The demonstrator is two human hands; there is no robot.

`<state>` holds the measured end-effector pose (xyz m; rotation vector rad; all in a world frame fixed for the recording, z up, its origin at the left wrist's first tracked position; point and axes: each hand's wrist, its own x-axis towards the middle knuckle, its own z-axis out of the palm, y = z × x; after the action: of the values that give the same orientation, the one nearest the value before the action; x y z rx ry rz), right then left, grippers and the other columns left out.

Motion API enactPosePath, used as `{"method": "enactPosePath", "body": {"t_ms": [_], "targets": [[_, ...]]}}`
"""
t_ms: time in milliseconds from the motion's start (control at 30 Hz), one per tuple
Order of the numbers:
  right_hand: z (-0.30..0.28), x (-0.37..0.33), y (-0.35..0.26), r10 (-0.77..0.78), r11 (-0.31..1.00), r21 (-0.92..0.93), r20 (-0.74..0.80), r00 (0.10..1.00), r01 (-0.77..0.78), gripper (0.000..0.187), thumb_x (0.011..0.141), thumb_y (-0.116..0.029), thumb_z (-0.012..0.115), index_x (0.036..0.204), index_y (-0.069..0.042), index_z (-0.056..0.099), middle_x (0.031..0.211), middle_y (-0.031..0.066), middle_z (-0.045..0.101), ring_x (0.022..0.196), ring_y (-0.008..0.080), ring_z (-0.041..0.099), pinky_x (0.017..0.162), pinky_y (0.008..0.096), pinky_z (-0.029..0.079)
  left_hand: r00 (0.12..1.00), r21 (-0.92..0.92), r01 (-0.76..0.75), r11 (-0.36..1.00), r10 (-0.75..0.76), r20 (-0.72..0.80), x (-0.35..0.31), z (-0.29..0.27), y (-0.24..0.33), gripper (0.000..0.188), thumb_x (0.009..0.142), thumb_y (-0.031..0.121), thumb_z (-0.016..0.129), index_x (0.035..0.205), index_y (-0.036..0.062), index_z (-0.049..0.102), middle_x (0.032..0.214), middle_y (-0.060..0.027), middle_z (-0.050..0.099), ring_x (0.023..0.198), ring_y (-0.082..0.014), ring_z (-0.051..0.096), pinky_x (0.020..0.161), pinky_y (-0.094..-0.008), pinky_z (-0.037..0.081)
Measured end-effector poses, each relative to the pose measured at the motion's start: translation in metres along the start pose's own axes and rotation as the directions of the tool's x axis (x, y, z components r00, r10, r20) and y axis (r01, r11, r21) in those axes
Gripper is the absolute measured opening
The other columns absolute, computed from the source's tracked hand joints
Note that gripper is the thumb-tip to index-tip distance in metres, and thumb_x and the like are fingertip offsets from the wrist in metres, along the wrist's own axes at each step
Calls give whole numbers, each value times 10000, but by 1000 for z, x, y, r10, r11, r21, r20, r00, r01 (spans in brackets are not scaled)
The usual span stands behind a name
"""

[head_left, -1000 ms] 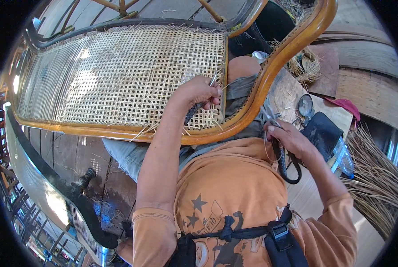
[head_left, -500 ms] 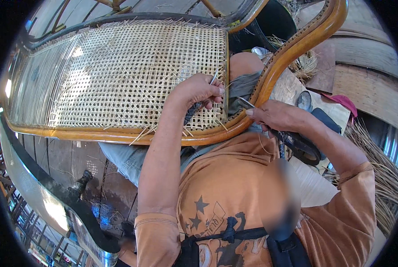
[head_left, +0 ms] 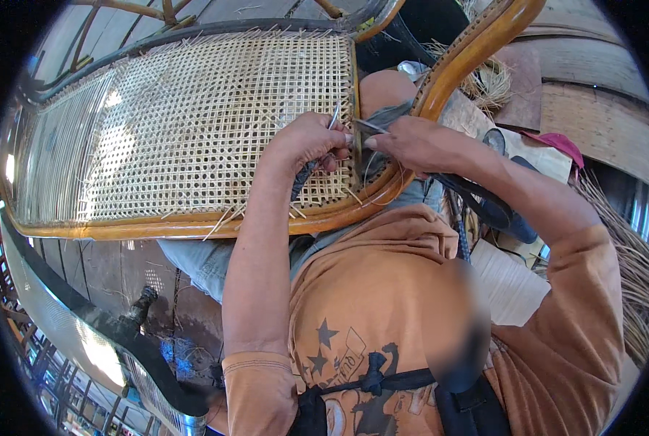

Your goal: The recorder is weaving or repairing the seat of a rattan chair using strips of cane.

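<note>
A pale woven cane panel (head_left: 193, 123) spans a glossy brown rattan frame (head_left: 143, 228) across my lap. My left hand (head_left: 311, 144) is closed over the panel's right edge, round a tool with a dark wrapped handle (head_left: 304, 178) and a slim shiny metal tip (head_left: 335, 115). Its fingertips sit by the narrow side rail (head_left: 355, 94). My right hand (head_left: 419, 143) pinches a thin pointed metal tool (head_left: 370, 126), whose tip reaches that rail close to my left fingers. Whether a cane strand lies between the fingers is too small to tell.
Loose cane ends (head_left: 222, 221) stick out along the near rail. A curved rattan arm (head_left: 477, 51) rises at the right. Beyond stand a black bucket (head_left: 430, 33) and a coil of cane (head_left: 491, 83). Bundled strands (head_left: 622, 247) lie far right; another dark-framed woven piece (head_left: 77, 312) stands left.
My right hand has moved left and up with its pointed tool, from the curved frame to the panel's side rail beside my left hand. The view has shifted slightly.
</note>
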<state>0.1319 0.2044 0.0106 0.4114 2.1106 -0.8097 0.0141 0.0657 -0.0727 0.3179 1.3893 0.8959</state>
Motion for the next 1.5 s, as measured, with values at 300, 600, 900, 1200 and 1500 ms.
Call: {"method": "enactPosePath", "body": {"t_ms": [300, 600, 900, 1200, 1500], "targets": [[42, -84, 62, 286, 841, 524, -214, 934, -138, 376, 893, -336, 487, 734, 4, 473, 598, 59, 498, 523, 143, 500, 514, 306, 413, 993, 65, 104, 992, -99, -62, 1, 7, 16, 138, 807, 89, 600, 791, -47, 579, 631, -100, 599, 440, -148, 561, 398, -266, 463], [122, -88, 146, 404, 833, 475, -174, 898, -283, 418, 864, -358, 497, 945, 50, 527, 877, 306, 577, 892, 452, 553, 755, 456, 431, 954, 255, 152, 955, -74, -290, 3, 16, 29, 166, 796, 169, 604, 769, 5, 604, 579, -19, 546, 441, -100, 490, 420, -233, 391], [155, -69, 168, 309, 892, 415, -269, 912, -180, 444, 853, -366, 524, 965, 64, 513, 930, 324, 565, 956, 463, 527, 792, 465, 421, 946, 334, 160, 929, -48, -320, 2, 37, 29, 166, 753, 115, 608, 635, -1, 591, 539, -54, 556, 407, -119, 500, 393, -257, 395], [140, -70, 163, 346, 850, 451, -85, 934, -273, 617, 851, -385, 510, 1196, 123, 443, 1170, 308, 507, 1125, 400, 486, 952, 389, 380, 944, 366, 298, 882, -215, -249, 10, 26, 36, 110, 736, 87, 558, 676, -4, 571, 578, -68, 575, 448, -132, 534, 420, -250, 418], [168, -62, 182, 299, 843, 516, -214, 930, -152, 477, 846, -392, 530, 997, 60, 530, 868, 239, 619, 836, 351, 605, 743, 404, 445, 922, 573, 372, 730, -216, -323, 27, 36, 49, 91, 699, 44, 571, 646, -26, 591, 554, -95, 581, 451, -171, 562, 420, -283, 436]]}}
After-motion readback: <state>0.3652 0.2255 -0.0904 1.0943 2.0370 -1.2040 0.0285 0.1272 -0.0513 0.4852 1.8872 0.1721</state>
